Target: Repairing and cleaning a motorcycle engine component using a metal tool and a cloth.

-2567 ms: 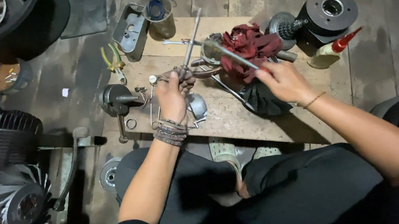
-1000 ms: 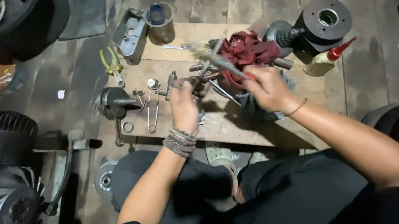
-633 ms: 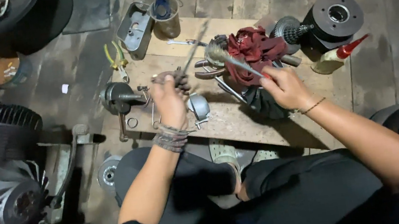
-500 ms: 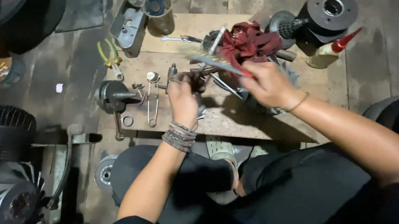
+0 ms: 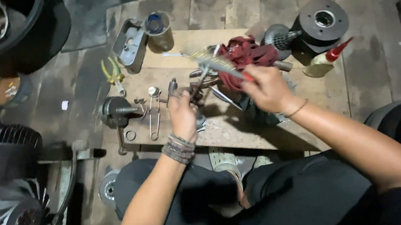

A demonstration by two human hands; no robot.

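My left hand (image 5: 182,115), with several bracelets at the wrist, grips a small dark metal part (image 5: 196,91) over a wooden board (image 5: 245,132). My right hand (image 5: 267,87) holds a thin metal tool (image 5: 214,63), blurred with motion, whose tip points up and left toward that part. A crumpled red rag (image 5: 244,54) lies just beyond my right hand. Whether the tool touches the part cannot be made out.
On the board lie a dark round fitting (image 5: 112,112), a safety-pin-like clip (image 5: 153,115), green-handled pliers (image 5: 112,72) and a squeeze bottle with a red nozzle (image 5: 326,58). A black flanged hub (image 5: 321,22), a metal can (image 5: 160,29) and a tray (image 5: 129,44) stand behind. Engine fans (image 5: 2,151) sit left.
My right hand has swung the thin tool back and forth over the held part. My left hand has shifted slightly and stays closed on the part.
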